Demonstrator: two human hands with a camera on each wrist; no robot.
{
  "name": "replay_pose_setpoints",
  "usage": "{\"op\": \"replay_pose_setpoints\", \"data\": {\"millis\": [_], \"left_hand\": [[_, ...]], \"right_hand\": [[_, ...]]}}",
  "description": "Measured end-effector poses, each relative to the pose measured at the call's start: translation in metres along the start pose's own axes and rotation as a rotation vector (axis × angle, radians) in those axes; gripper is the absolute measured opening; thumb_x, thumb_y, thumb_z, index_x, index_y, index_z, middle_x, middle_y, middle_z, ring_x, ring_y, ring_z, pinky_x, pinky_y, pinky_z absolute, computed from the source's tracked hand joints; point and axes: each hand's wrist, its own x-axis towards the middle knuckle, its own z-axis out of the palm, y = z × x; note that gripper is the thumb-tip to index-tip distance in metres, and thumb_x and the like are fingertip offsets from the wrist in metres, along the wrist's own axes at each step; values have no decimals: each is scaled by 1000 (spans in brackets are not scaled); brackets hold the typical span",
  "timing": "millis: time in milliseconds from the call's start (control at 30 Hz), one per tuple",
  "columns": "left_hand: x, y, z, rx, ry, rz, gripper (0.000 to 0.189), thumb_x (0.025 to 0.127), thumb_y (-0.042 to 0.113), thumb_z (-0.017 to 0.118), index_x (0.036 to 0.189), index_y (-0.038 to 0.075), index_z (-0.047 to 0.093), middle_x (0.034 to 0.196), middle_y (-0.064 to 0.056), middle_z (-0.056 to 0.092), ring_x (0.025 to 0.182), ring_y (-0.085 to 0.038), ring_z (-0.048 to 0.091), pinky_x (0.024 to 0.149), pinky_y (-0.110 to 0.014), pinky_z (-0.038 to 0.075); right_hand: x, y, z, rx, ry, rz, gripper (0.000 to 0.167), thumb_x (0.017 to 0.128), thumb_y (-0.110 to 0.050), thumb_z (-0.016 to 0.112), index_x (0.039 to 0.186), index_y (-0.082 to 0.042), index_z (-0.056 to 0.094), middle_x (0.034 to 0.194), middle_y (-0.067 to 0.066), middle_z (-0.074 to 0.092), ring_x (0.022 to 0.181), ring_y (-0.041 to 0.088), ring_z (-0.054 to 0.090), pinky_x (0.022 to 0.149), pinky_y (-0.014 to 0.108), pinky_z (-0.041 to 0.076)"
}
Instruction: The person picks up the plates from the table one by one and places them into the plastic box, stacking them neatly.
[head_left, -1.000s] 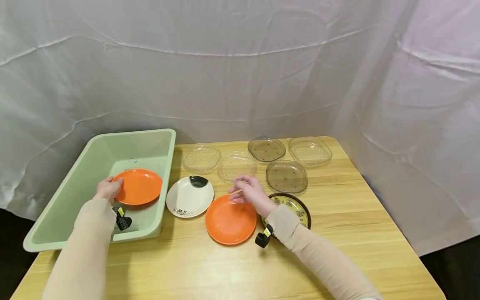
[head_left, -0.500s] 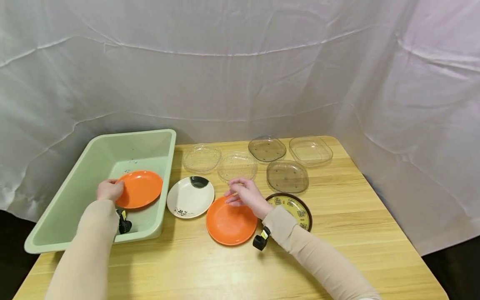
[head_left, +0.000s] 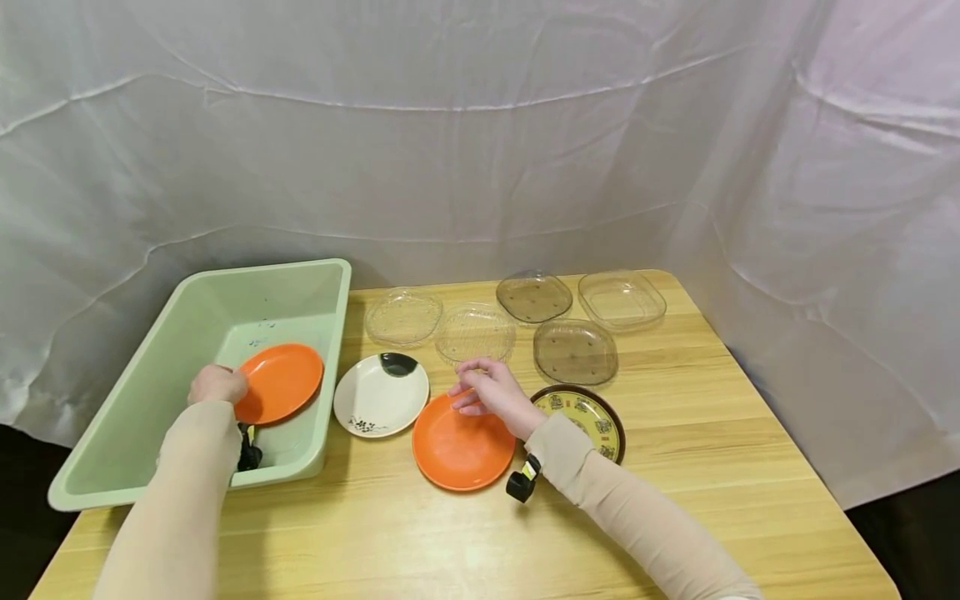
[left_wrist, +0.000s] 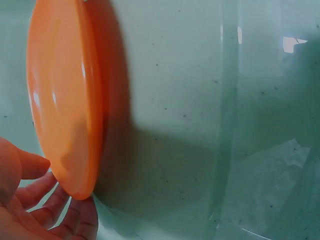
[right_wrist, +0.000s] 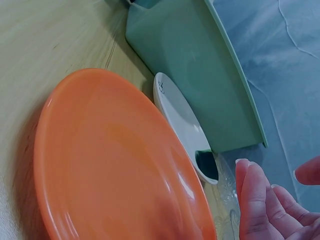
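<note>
Inside the green tub, my left hand grips the near-left edge of an orange plate. In the left wrist view the thumb lies on the face of this plate, with the fingers behind its rim. My right hand hovers over the far edge of a second orange plate on the table, holding nothing. Its thumb and fingers are apart in the right wrist view. Left of that plate lies a white plate with a dark green patch. A yellow plate with brown rim sits partly under my right wrist.
Several see-through dishes stand at the back of the wooden table, among them a clear one, a smoky one and a square one. A pale curtain hangs behind and at the right.
The orange plate in my left hand has come slightly nearer and lower in the tub, and its tilt has changed. My right hand has shifted a little to the left.
</note>
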Motion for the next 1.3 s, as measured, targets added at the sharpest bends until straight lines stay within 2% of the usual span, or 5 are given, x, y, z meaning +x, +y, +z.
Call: {"op": "replay_pose_setpoints", "data": {"millis": [333, 967, 1067, 1133, 1300], "left_hand": [[7, 2, 5, -69, -56, -88, 51, 98, 9, 41, 145, -9, 39, 140, -34, 45, 110, -42, 49, 103, -55, 48], [10, -6, 1, 3, -37, -47, 53, 92, 10, 44, 141, -10, 41, 138, -37, 46, 109, -45, 52, 94, -54, 50], [8, -5, 1, -24, -39, -57, 54, 93, 9, 45, 142, -11, 39, 135, -38, 46, 105, -44, 51, 92, -54, 50], [6, -4, 0, -29, -34, -54, 55, 93, 9, 45, 143, -12, 37, 136, -38, 45, 106, -45, 50, 95, -56, 49], [1, 1, -3, -16, -11, -26, 63, 93, 10, 43, 150, -11, 30, 148, -40, 36, 124, -53, 44, 109, -62, 42]], "right_hand": [[-1, 0, -1, -2, 4, 7, 33, 102, -17, 53, 130, 2, 56, 104, 19, 74, 66, 8, 69, 61, 20, 59], [-2, -2, -10, 3, 8, 24, 38, 105, -20, 49, 135, 2, 53, 106, 19, 73, 70, 10, 70, 65, 20, 60], [-2, -2, -13, 2, 9, 24, 38, 106, -20, 48, 136, 2, 53, 106, 19, 72, 70, 10, 70, 66, 21, 61], [-2, -2, -15, 1, 6, 24, 38, 106, -19, 47, 136, 3, 53, 106, 19, 72, 70, 10, 70, 68, 23, 61], [-2, -3, -20, 1, 19, 15, 37, 106, -17, 47, 135, 5, 52, 106, 20, 72, 72, 12, 70, 72, 25, 62]]}}
